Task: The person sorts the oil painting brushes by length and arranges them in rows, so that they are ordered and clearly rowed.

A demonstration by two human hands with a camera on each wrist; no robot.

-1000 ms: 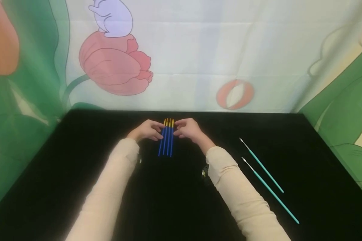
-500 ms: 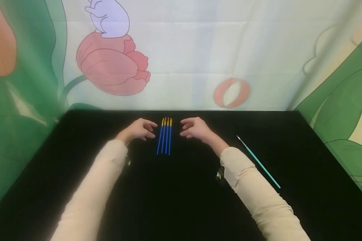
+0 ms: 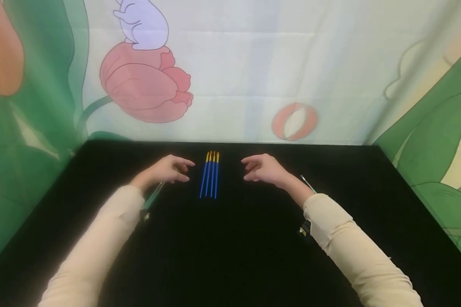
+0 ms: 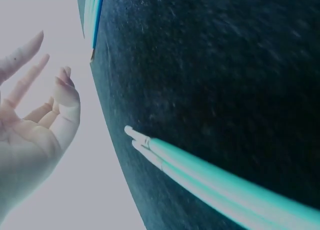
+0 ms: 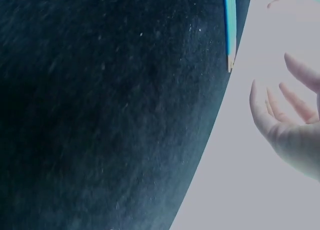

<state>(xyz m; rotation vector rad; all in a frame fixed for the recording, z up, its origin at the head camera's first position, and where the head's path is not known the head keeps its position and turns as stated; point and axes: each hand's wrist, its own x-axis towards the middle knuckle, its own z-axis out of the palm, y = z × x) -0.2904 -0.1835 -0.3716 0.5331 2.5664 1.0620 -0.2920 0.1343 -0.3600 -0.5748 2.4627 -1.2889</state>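
Observation:
Several blue paintbrushes (image 3: 209,179) with yellow ferrules lie side by side on the black table, bristles toward the far edge. To their left my left hand (image 3: 170,169) hovers with its fingers loosely bent and nothing in them. My right hand (image 3: 266,169) is held to their right, farther off, likewise holding nothing, thumb and fingers apart. Both wrist views show the hands bare: the left palm (image 4: 35,130) and the right fingers (image 5: 295,107) grip no object. The blue brushes also appear at the top of the right wrist view (image 5: 230,29).
Two teal paintbrushes (image 4: 210,177) lie close together beneath the left wrist, partly hidden by that arm in the head view. Another teal brush (image 3: 308,183) shows its tip beyond the right sleeve. A printed curtain (image 3: 230,85) stands behind the black table (image 3: 230,256).
Both hands have drawn away from the blue brushes, the left to the left and the right to the right. The left-side teal brushes have come into sight; the right sleeve now covers the right-side ones more.

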